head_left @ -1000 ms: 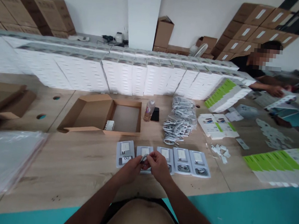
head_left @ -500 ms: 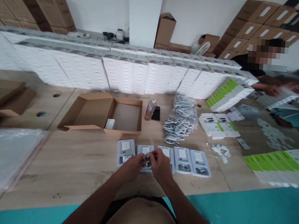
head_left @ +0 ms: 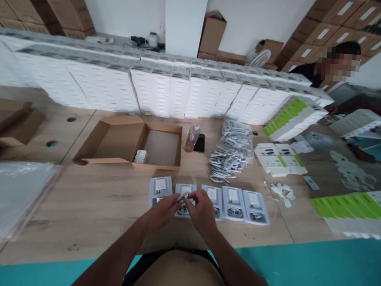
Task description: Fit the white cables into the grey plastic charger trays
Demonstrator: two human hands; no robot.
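My left hand and my right hand meet over the second grey tray in a row of several trays on the wooden table. Together they pinch a small coiled white cable just above that tray. The trays to the right each hold a white charger and a coiled cable. The leftmost tray holds a charger. A heap of bagged white cables lies behind the row.
An open cardboard box with a white item stands behind the trays; a bottle and a phone are beside it. White boxes wall the back. Plastic sheets lie left. Another person sits at the right.
My hands have lowered the coiled cable slightly towards the second tray. The other person's hands have moved out of sight on the right.
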